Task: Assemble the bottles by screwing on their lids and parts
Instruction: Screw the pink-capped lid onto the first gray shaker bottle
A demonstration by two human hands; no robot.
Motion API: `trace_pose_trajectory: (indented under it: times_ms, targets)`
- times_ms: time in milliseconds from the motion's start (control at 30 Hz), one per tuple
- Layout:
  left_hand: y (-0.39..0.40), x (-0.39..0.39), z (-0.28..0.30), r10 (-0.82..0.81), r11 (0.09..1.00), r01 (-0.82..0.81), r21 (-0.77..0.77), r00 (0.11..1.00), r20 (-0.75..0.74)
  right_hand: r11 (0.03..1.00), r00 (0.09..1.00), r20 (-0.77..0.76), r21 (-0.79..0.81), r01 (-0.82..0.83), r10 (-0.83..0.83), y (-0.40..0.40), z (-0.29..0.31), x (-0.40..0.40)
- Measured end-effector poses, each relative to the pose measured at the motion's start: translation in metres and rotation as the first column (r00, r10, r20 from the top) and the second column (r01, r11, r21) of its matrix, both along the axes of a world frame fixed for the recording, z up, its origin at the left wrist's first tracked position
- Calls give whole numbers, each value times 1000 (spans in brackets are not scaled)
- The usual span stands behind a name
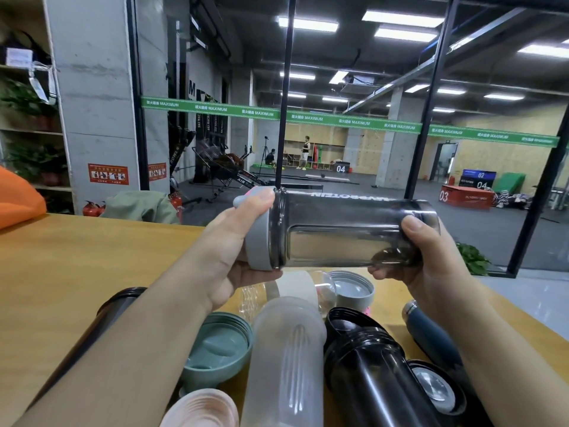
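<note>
- Midway, seemingly: the left hand (237,241) gripped the grey lid (260,238) on the smoky bottle (345,232), held level above the table (92,257); the right hand (431,260) clasped its base.
- Nearer, a frosted bottle (286,359), black bottle (369,374) and green lid (215,346) lay unassembled.

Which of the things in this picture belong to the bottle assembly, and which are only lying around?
Belong to the job:
- smoky transparent bottle, held sideways by right hand
- its grey lid, gripped by left hand
- frosted white bottle
- black open bottle
- green lid
- loose grey lid

Lying about:
- orange bag
- green jacket
- wooden table
</note>
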State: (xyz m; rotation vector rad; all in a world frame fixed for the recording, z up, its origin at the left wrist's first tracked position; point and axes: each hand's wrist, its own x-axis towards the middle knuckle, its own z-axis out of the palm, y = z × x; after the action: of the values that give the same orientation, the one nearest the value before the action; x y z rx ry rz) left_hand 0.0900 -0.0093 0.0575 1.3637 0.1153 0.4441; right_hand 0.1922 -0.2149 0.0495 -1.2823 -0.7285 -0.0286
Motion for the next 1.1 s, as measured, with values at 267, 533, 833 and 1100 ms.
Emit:
trace_pose_trajectory:
  times_ms: [267, 533, 833, 1100]
  targets:
    - [3, 1, -3, -12, 998, 3, 69, 992, 125, 1000, 997, -75, 1, 19, -19, 3, 1, -4]
    - [12, 3, -10, -11, 978, -60, 198, 941, 337, 998, 931, -361, -15, -58, 49, 5, 6, -13]
    - [13, 2, -12, -67, 958, -56, 281, 909, 412, 996, 840, -541, -92, -14, -38, 1, 13, -17]
    - [13, 5, -14, -27, 978, -39, 204, 950, 312, 990, 895, -435, -136, 47, -102, 7, 12, -20]
